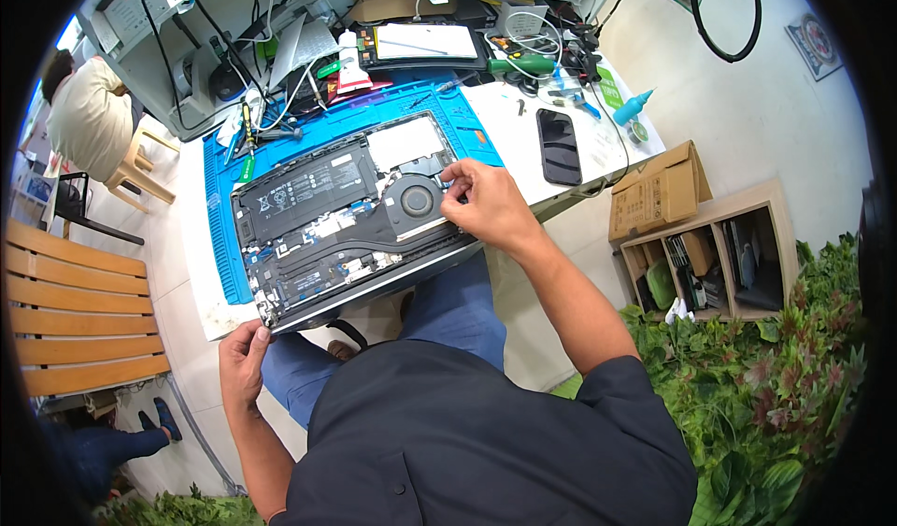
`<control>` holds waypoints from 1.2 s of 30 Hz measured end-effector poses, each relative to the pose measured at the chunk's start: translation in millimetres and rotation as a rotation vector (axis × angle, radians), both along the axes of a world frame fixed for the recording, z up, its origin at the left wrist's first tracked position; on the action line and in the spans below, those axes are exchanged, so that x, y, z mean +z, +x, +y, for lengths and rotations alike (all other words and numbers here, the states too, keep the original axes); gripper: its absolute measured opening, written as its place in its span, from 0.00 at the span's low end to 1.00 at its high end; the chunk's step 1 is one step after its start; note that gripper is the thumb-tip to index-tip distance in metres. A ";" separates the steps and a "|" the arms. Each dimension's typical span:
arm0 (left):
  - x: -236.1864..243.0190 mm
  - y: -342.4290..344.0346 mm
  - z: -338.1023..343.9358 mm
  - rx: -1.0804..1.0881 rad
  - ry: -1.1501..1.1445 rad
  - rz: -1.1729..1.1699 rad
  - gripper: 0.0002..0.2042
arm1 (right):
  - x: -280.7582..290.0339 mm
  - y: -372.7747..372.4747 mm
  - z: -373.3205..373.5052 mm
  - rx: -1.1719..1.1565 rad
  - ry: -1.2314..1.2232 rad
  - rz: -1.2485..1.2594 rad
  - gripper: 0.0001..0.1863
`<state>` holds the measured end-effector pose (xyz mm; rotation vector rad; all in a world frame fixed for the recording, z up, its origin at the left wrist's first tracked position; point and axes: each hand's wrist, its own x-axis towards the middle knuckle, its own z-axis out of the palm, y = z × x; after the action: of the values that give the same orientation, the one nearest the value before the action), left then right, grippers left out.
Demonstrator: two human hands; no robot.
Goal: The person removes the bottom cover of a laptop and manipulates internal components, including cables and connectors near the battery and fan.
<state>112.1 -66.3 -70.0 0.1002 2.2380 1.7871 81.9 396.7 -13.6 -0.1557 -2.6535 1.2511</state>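
Across the white desk (509, 120) lies a blue mat (221, 246), bearing the opened laptop (327, 250) along the desk's near edge. Your left hand (243, 362) pinches its near left corner; your right hand (486, 204) curls beside the fan (416, 201), its catch unclear. Likely stiff-framed, fragile inside: hold the rim.

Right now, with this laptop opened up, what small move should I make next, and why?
I'd probably ease the laptop farther onto the blue mat: its near edge seems to overhang the table, while your left hand is at one corner and your right hand is beside the fan.
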 end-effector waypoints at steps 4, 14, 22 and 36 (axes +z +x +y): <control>0.2 1.3 0.9 0.017 0.021 -0.015 0.16 | 7.0 -9.9 4.2 0.006 -0.073 -0.165 0.16; 0.2 0.3 -0.6 0.002 0.007 -0.025 0.17 | 12.4 -34.4 5.4 0.109 0.257 -0.199 0.13; 2.6 0.0 1.8 0.002 0.017 -0.027 0.17 | 20.4 -73.4 18.5 0.273 0.302 -0.340 0.11; 3.9 2.7 4.5 0.014 0.025 -0.026 0.16 | 7.6 -58.5 5.5 0.327 0.252 -0.052 0.08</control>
<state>114.8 -61.8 -66.0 0.0660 2.2048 1.8133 23.4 402.2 -6.0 0.2997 -2.9368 0.9877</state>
